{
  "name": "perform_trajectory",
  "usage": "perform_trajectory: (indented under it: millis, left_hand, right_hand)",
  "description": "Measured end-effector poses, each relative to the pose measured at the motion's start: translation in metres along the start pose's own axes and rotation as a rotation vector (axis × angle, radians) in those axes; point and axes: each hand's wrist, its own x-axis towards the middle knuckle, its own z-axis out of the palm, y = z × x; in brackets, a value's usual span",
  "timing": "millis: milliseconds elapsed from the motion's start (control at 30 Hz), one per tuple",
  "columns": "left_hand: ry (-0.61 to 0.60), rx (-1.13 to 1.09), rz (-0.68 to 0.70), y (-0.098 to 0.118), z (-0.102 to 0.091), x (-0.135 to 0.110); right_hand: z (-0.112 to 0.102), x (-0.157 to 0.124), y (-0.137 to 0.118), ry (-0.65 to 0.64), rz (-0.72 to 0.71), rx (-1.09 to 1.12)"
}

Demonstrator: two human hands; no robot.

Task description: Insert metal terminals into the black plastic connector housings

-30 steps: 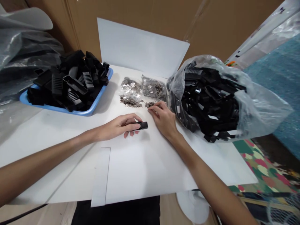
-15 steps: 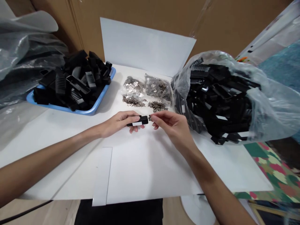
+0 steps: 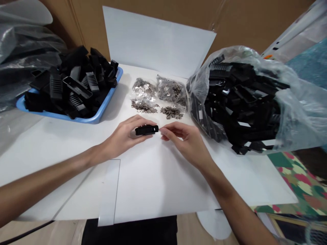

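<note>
The left hand (image 3: 125,134) grips a black part (image 3: 146,130); at its end, the inward-angled right hand (image 3: 187,141) pinches a barely visible metal piece (image 3: 159,129).

Black held part (image 3: 146,130); white tabletop (image 3: 145,183); blue tray (image 3: 98,117), left; silvery metal pieces (image 3: 172,112); cloth (image 3: 304,183) blotched green, red and cream, right.

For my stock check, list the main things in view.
held part: one, black, centre
metal piles: two, greyish, centre
metal-filled bags: two, clear, behind piles
tray: one, blue, left
tray parts: many, black, in tray
open bag: one, clear, right
bagged parts: many, black, inside it
panel: one, white, back
cardboard: count unclear, brown, behind panel
table: one, white, beneath
cloth: one, multicoloured, lower right
plastic: count unclear, clear, far left
left hand: one, bare, holding part
right hand: one, bare, by part's end
</note>
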Motion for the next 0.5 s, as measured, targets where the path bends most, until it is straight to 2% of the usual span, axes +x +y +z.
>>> perform_trajectory:
  millis: [233, 400, 500]
  left_hand:
    - [0.012, 0.111, 0.076, 0.005, 0.003, -0.007]
    - [0.009, 0.130, 0.099, 0.006, 0.004, -0.011]
    - [0.021, 0.127, 0.120, 0.006, 0.005, -0.013]
  right_hand:
    - [0.006, 0.002, 0.004, 0.081, 0.043, 0.075]
    - [0.014, -0.001, 0.006, 0.130, -0.069, -0.099]
    - [0.017, 0.000, 0.006, 0.110, -0.094, -0.144]
